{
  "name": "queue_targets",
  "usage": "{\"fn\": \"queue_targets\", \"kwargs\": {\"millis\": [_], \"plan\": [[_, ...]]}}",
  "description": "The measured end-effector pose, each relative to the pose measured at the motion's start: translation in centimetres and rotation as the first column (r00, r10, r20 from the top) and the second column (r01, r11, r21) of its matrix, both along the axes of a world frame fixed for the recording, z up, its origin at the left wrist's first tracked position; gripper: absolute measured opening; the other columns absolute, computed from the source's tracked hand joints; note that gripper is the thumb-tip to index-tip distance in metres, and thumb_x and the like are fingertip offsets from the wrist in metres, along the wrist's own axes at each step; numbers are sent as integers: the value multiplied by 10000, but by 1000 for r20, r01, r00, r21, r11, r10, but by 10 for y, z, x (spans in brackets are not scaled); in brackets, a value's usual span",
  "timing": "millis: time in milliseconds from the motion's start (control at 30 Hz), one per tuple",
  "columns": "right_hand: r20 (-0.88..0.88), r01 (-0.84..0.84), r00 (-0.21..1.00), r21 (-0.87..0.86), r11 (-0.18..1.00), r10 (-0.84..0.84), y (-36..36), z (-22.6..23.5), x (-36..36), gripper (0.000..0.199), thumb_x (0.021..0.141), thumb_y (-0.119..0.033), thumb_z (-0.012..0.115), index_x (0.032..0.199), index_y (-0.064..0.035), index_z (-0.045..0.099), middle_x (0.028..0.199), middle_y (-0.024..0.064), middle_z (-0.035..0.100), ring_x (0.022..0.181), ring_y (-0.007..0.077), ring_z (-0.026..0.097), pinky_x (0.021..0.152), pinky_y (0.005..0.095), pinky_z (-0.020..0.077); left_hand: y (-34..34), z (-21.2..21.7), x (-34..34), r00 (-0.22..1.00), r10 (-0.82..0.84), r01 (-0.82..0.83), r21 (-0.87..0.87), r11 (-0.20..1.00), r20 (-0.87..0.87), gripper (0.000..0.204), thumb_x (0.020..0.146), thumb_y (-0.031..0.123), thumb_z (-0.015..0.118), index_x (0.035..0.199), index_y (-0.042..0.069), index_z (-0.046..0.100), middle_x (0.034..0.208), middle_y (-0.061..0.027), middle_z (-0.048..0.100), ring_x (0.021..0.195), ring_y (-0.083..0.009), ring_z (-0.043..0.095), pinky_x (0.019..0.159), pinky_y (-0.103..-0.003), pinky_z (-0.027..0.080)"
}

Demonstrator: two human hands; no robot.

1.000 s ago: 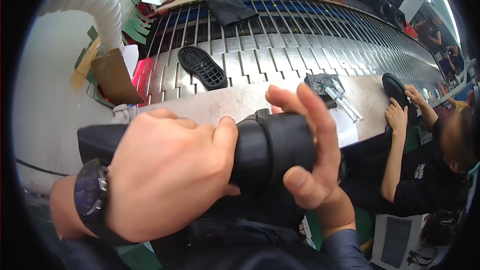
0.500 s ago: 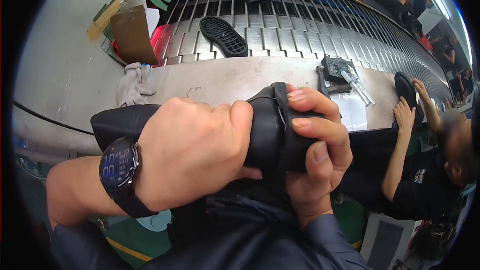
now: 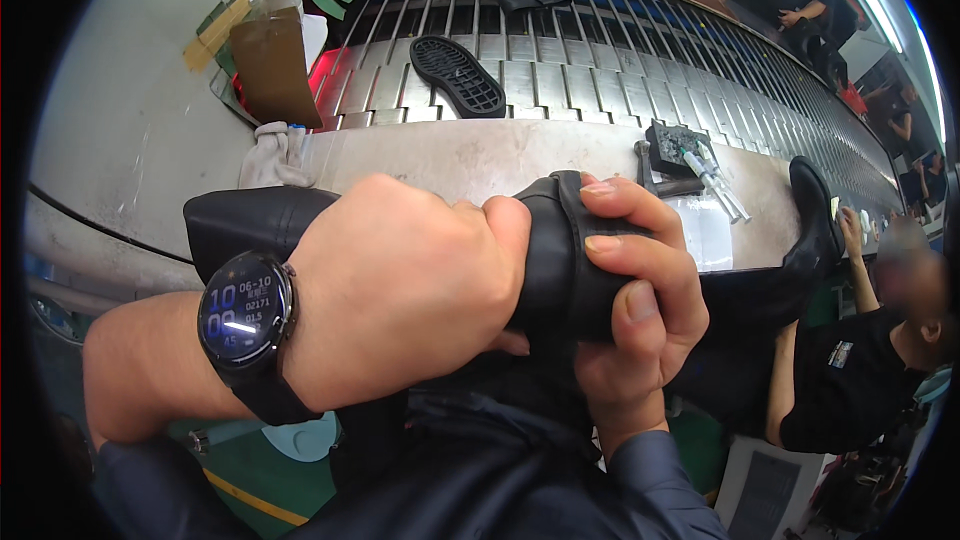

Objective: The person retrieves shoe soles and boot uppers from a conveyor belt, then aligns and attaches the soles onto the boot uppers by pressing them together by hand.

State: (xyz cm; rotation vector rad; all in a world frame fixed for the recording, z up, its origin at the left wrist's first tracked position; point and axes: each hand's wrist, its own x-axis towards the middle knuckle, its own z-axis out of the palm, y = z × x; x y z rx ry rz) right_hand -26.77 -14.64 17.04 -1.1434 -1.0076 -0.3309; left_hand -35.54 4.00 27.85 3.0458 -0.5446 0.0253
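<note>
A black leather boot point(image 3: 255, 228) lies across my lap level, its shaft pointing left. My left hand point(image 3: 400, 285), with a round black watch on its wrist, is closed around the boot's middle from above. My right hand point(image 3: 645, 290) is closed around the other end; its fingers hook over the rim of a dark sole point(image 3: 568, 210) fitted against the boot, and the thumb presses near the fingertips. Both palms hide much of the boot, including how the sole meets it underneath.
A loose black sole point(image 3: 458, 78) lies on the slatted metal conveyor point(image 3: 560, 90) ahead. On the bench edge point(image 3: 420, 152) are a grey glove point(image 3: 275, 155), a hammer point(image 3: 648, 168), a black box point(image 3: 680, 147) and pens point(image 3: 715, 180). A co-worker point(image 3: 850, 380) with another boot point(image 3: 815, 210) sits at right.
My left hand has shifted slightly right and up along the boot, covering more of it. My right hand keeps its grip. The co-worker's boot has turned, and their hands have moved.
</note>
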Motion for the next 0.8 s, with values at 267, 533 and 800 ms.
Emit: {"fn": "queue_targets", "kwargs": {"millis": [267, 533, 800], "plan": [[10, 61, 998, -13, 998, -61, -7, -4, -1, 298, 992, -177, 566, 1171, 2, 723, 1279, 296, 672, 1156, 409, 682, 1099, 577, 508, -11, 3, 2, 1000, -16, 16, 32, 999, 0, 637, 731, 486, 910, 981, 16, 560, 750, -104, 667, 676, -295, 732, 592, -404, 558], [125, 156, 982, -145, 977, -138, -15, 12, 0, 259, 968, -123, 596, 1162, 24, 682, 1241, 280, 666, 1130, 398, 674, 1070, 578, 528, -16, 20, 6, 998, -14, 22, 121, 992, -69, 506, 811, 404, 838, 981, 0, 584, 811, -112, 695, 719, -295, 748, 652, -406, 577], [349, 265, 924, -285, 921, -158, 7, -112, 54, 798, 1003, -369, 660, 1602, 98, 412, 1575, 367, 490, 1446, 527, 511, 1232, 547, 388, 2, -148, 8, 877, 46, -178, 235, 955, 478, 512, 875, 118, 665, 1317, -141, 648, 1317, -323, 706, 1232, -399, 717, 1086, -467, 550]]}}
